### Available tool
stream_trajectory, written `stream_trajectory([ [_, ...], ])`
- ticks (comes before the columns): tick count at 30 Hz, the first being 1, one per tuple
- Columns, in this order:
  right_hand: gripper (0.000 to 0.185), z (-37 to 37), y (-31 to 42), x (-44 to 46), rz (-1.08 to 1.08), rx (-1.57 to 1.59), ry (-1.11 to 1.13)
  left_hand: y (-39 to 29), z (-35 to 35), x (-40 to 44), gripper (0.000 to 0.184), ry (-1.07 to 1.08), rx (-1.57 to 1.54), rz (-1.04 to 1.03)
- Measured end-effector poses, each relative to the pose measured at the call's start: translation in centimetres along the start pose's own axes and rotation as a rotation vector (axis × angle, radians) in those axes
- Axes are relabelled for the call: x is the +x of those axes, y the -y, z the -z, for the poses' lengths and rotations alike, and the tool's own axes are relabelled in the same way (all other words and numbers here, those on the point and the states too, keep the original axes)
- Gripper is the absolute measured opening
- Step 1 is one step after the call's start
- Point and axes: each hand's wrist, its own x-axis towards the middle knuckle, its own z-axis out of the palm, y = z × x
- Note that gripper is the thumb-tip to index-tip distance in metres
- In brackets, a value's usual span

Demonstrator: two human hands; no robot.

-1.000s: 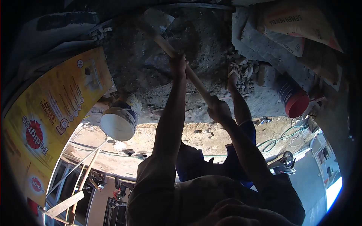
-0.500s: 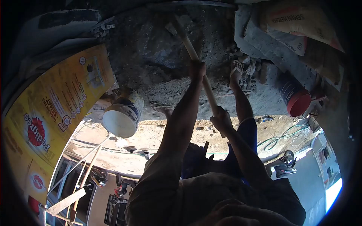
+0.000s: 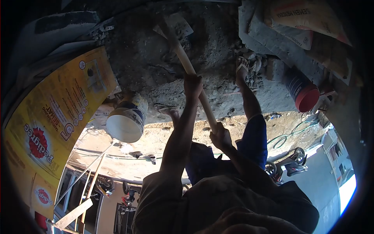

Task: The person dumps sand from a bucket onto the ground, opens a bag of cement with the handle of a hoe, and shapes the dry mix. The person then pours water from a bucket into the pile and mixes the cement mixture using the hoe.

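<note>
My left hand (image 3: pixel 193 86) is closed around the middle of a long wooden handle. Lower down, near the handle's butt end, my right hand (image 3: pixel 221 136) grips it as well. The handle belongs to what looks like a hoe (image 3: pixel 181 54), slanting away to the upper left. Its flat, pale blade (image 3: pixel 181 25) shows at the far end over a dark, rough mass of wet-looking material (image 3: pixel 156 50) on the ground. Shadow hides how deep the blade's edge sits.
A whitish bucket (image 3: pixel 124 125) and a yellow printed sheet (image 3: pixel 50 128) stand to the left. Cement bags (image 3: pixel 307 17), a dark bucket with a red opening (image 3: pixel 306 97) and rubble (image 3: pixel 253 66) lie to the right. My sandalled foot (image 3: pixel 241 72) is beside the rubble. Motorcycles (image 3: pixel 292 163) are behind.
Both hands have drawn the handle back toward my body and slightly left. More of the blade's flat face shows now. Each hand keeps its grip.
</note>
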Motion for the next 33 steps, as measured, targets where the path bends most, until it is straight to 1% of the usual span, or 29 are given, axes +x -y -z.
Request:
stream_trajectory([
  [1, 0.031, 0.1, 0.7, 1.4, 0.023, -0.001, -0.043, 0.5, -0.1, 1.9, 0.021, 0.038, 0.121, -0.107],
  [2, 0.028, 0.3, 1.6, 2.8, 0.046, -0.003, -0.084, -2.6, 3.1, 3.8, 0.019, 0.022, -0.464, 0.309],
  [3, 0.029, 1.3, 4.0, 3.8, -0.039, -0.014, -0.043, -5.7, 6.3, 5.6, 0.017, 0.0, -1.047, 0.726],
  [6, 0.034, 0.4, 5.7, 4.2, -0.166, 0.188, 0.091, -4.6, 4.7, 7.0, 0.016, 0.243, -0.815, 0.748],
  [7, 0.036, -1.9, 3.8, 3.6, -0.051, 0.177, 0.045, -3.0, 1.9, 6.2, 0.022, 0.299, -0.694, 0.668],
  [8, 0.032, -1.7, 5.4, 2.5, -0.186, 0.344, 0.131, -2.7, 1.0, 5.3, 0.023, 0.286, -0.652, 0.657],
  [10, 0.031, -2.3, 5.8, 1.0, -0.283, 0.368, 0.182, -2.8, 0.6, 2.6, 0.024, 0.262, -0.561, 0.627],
  [11, 0.031, -2.8, 5.5, 0.3, -0.273, 0.389, 0.176, -3.9, 2.8, 1.8, 0.026, 0.296, -0.564, 0.683],
  [12, 0.031, -1.8, 7.4, -0.4, -0.313, 0.399, 0.197, -3.4, 3.2, 1.2, 0.028, 0.304, -0.57, 0.684],
  [14, 0.032, -2.6, 7.4, -1.6, -0.289, 0.389, 0.209, -2.5, 4.0, 0.1, 0.032, 0.327, -0.58, 0.684],
  [15, 0.032, -2.3, 8.1, -2.1, -0.332, 0.369, 0.23, -2.4, 4.8, -0.7, 0.033, 0.323, -0.529, 0.696],
  [16, 0.031, -2.5, 7.8, -2.8, -0.299, 0.34, 0.242, -2.4, 5.6, -1.6, 0.035, 0.315, -0.481, 0.707],
  [17, 0.031, -4.1, 5.9, -3.4, -0.213, 0.284, 0.194, -2.4, 6.2, -1.8, 0.036, 0.307, -0.434, 0.715],
  [18, 0.032, -5.5, 4.3, -3.9, -0.137, 0.23, 0.149, -2.3, 6.4, -2.2, 0.037, 0.274, -0.446, 0.709],
  [20, 0.035, -4.8, 4.5, -3.3, -0.07, 0.133, 0.085, -1.7, 6.3, -2.4, 0.037, 0.205, -0.474, 0.696],
  [21, 0.036, -4.0, 5.1, -2.9, -0.039, 0.082, 0.059, -3.6, 8.9, -1.4, 0.032, 0.188, -0.553, 0.7],
  [22, 0.04, -3.2, 5.6, -1.4, -0.186, 0.108, 0.124, -3.5, 8.6, -0.5, 0.031, 0.155, -0.599, 0.703],
  [24, 0.038, -1.1, 6.6, 1.6, -0.14, 0.111, 0.111, -2.8, 7.7, 3.5, 0.03, 0.078, -0.689, 0.7],
  [26, 0.037, 0.1, 6.8, 5.0, -0.089, 0.081, 0.028, -4.1, 8.4, 7.7, 0.027, 0.09, -0.807, 0.745],
  [28, 0.032, 2.0, 8.0, 6.7, -0.102, 0.147, 0.006, -4.3, 6.8, 10.9, 0.027, 0.087, -0.783, 0.731],
  [29, 0.033, 2.2, 7.8, 7.2, -0.12, 0.198, 0.017, -4.5, 6.1, 11.3, 0.027, 0.09, -0.772, 0.725],
  [32, 0.035, 1.9, 6.5, 6.0, -0.11, 0.11, 0.04, -4.5, 4.4, 10.1, 0.027, 0.182, -0.876, 0.778],
  [33, 0.036, 1.5, 6.1, 5.0, -0.092, 0.094, 0.054, -4.3, 3.7, 8.9, 0.027, 0.217, -0.839, 0.806],
])
